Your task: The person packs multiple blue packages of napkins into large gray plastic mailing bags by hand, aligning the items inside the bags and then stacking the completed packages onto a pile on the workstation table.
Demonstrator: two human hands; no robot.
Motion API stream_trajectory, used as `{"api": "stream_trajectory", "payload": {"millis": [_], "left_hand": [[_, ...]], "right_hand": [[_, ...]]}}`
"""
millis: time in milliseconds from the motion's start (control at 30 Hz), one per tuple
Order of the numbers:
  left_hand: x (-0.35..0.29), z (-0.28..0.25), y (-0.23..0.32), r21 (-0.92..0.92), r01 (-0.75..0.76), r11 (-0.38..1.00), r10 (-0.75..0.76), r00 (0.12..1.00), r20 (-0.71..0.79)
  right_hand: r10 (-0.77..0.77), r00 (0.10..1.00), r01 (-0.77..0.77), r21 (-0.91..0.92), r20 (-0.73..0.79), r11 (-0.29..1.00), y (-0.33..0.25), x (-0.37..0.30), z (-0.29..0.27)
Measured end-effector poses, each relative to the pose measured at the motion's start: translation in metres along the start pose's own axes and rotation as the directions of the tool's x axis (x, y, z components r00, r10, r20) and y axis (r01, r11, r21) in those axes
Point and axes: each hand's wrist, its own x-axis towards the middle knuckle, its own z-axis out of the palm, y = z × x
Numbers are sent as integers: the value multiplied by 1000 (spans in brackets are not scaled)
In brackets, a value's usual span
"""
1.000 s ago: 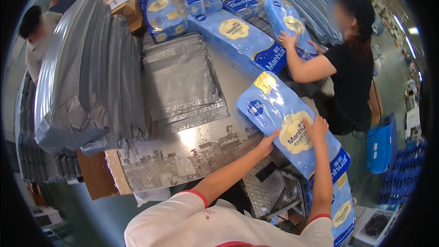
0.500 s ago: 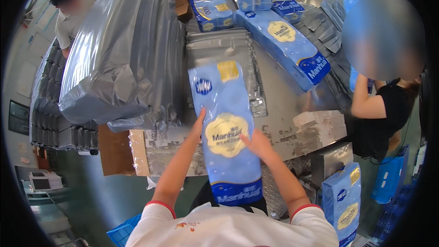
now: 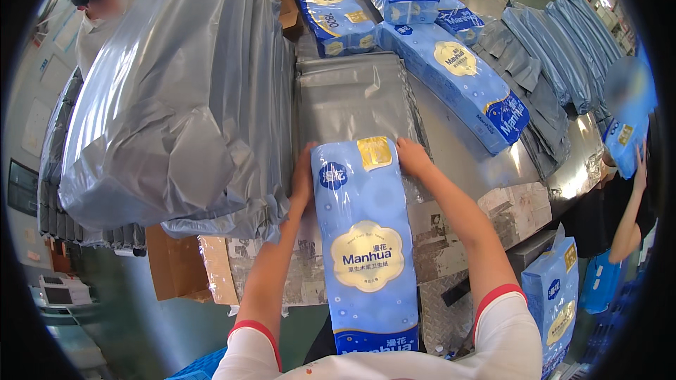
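Note:
A long light-blue pack of toilet tissue (image 3: 366,204), wrapped in shiny plastic, extends from the near table edge toward my body, its printed face up. My left hand (image 3: 303,172) is closed against the left side of its far end; the pack and arm partly hide its fingers. At the far right corner my right hand (image 3: 414,157) grips the pack, fingers bent. Just beyond both hands lies a flat stack of grey plastic bags (image 3: 355,102).
Bulky grey wrapped bundles (image 3: 169,98) stand left of my arm. More blue packs (image 3: 458,77) lie at the back, and another pack (image 3: 553,302) stands low on the right. A co-worker (image 3: 620,190) at the right holds a blue pack. An open cardboard box (image 3: 179,260) is below the bundles.
My hands have moved from the pack's middle to its far end, and the pack has shifted nearer my body. At the right, the co-worker has moved farther away.

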Motion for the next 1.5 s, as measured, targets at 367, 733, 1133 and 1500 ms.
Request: {"api": "stream_trajectory", "payload": {"millis": [367,733,1133,1500], "left_hand": [[44,11,15,558,-155,816,231,971,-68],[-15,9,11,268,62,962,-6,979,-205],[-42,2,18,644,84,760,-303,923,238],[-356,-50,31,423,-362,831,-319,314,894]], "right_hand": [[579,786,-170,824,-218,541,-1,-4,-17],[415,841,-158,576,-348,802,-49,-70,-6],[347,886,-374,31,307,927,-44,-84,-2],[-94,774,-123,294,626,948,-180,-363,-26]]}}
